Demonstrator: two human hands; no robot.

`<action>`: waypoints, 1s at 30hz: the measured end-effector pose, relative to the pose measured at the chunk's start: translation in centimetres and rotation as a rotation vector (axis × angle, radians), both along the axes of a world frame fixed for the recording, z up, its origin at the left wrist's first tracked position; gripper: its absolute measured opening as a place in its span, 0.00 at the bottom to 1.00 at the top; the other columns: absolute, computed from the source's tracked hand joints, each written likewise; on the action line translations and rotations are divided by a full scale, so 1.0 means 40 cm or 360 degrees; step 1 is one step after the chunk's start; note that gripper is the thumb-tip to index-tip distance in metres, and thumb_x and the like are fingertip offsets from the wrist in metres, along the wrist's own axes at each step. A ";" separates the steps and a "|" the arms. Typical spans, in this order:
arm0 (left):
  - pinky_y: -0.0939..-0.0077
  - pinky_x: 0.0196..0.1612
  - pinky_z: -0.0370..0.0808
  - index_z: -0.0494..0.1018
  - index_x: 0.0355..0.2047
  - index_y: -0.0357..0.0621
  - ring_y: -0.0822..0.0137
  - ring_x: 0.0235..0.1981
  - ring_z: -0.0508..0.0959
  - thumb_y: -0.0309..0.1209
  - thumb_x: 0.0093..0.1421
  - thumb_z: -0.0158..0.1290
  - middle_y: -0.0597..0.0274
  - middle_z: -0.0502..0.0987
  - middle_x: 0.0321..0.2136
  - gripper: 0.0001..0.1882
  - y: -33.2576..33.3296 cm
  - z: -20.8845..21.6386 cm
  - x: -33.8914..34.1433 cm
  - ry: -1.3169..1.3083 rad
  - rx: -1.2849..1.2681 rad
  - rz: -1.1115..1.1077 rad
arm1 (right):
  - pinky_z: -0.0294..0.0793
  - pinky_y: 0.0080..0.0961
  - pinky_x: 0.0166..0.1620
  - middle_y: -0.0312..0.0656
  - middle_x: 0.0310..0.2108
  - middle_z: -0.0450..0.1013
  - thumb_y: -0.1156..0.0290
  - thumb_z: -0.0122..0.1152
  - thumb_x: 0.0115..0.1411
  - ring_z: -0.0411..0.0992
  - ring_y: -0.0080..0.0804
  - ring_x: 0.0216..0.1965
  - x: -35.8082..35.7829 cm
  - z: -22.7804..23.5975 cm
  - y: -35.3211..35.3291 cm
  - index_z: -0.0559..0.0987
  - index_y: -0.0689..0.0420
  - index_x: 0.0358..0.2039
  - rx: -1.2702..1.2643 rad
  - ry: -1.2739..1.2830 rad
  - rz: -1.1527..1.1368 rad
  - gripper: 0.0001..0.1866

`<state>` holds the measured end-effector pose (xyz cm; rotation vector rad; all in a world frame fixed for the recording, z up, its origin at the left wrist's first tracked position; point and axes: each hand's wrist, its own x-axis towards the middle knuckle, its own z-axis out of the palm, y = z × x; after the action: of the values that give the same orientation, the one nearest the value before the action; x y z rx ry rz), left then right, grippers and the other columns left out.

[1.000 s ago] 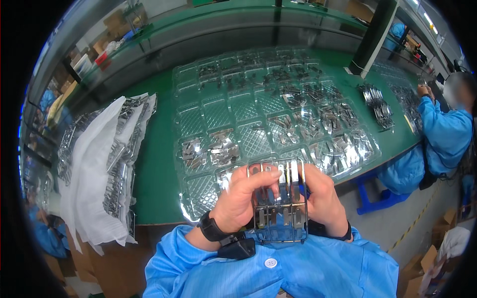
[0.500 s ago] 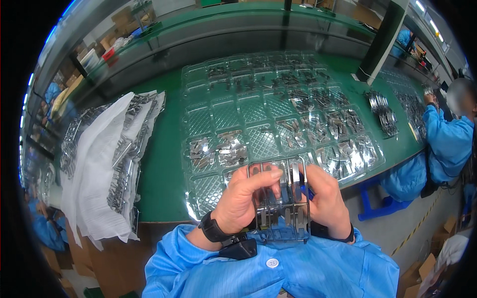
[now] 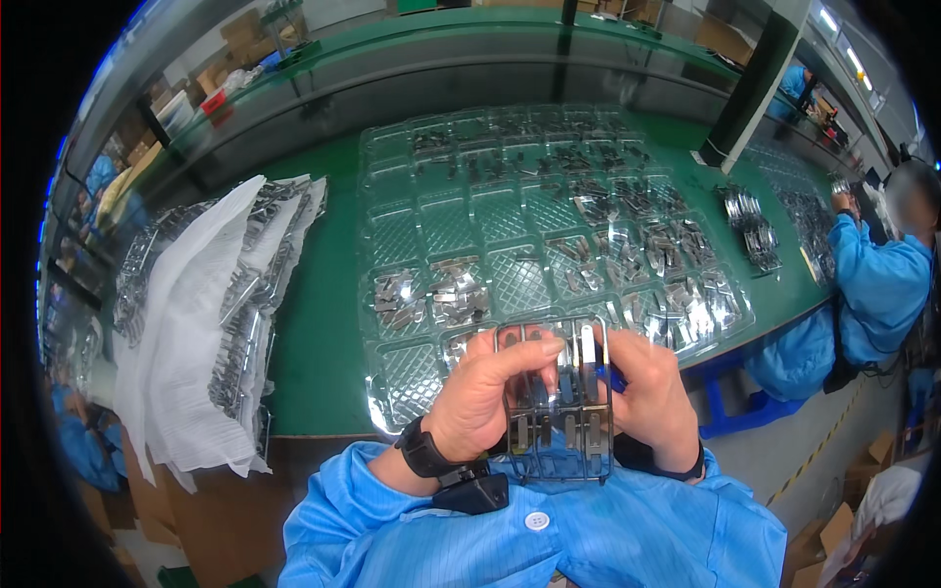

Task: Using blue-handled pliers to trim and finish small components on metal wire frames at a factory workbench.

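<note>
Over the counter's (image 3: 309,387) near edge, my left hand (image 3: 480,392) clasps the wire rack (image 3: 560,408); my right hand (image 3: 651,394) meets its side, grip hidden. I judge it light, stiff, best held along its edges; metal strips (image 3: 459,298) beyond, probably slippery.

a dark post (image 3: 747,98) rises from the right of a green-topped workbench (image 3: 309,382), a blue stool (image 3: 737,424) stands below its near edge on grey floor (image 3: 753,463) marked by a yellow striped line (image 3: 821,441), and strip lights (image 3: 856,64) glow at upper right.
</note>
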<state>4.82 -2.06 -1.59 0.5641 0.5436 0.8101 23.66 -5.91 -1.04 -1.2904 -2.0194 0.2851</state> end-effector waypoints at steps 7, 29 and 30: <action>0.82 0.31 0.72 0.71 0.41 0.35 0.75 0.24 0.74 0.27 0.58 0.53 0.65 0.74 0.22 0.12 0.013 -0.031 0.008 0.0139 -0.0109 0.0115 | 0.70 0.38 0.28 0.48 0.25 0.72 0.71 0.62 0.47 0.73 0.47 0.28 0.028 0.002 -0.008 0.73 0.58 0.35 -0.0294 -0.0360 -0.0187 0.14; 0.85 0.27 0.73 0.71 0.32 0.39 0.77 0.24 0.75 0.28 0.59 0.52 0.64 0.75 0.27 0.05 0.003 0.001 -0.023 0.0068 -0.0017 0.0224 | 0.71 0.26 0.31 0.47 0.28 0.73 0.74 0.60 0.53 0.73 0.33 0.28 0.002 0.004 -0.003 0.74 0.63 0.36 -0.0264 0.0439 -0.0353 0.11; 0.86 0.26 0.73 0.71 0.33 0.39 0.78 0.23 0.75 0.28 0.59 0.52 0.64 0.75 0.27 0.05 0.001 0.004 -0.024 -0.0015 -0.0073 0.0178 | 0.72 0.29 0.31 0.49 0.28 0.73 0.74 0.60 0.52 0.74 0.41 0.29 0.004 0.000 -0.006 0.74 0.63 0.37 -0.0184 0.0116 -0.0343 0.12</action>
<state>3.86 -2.00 -1.43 0.4911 0.5877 0.9032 23.83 -6.13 -1.03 -1.5337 -1.8070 0.3459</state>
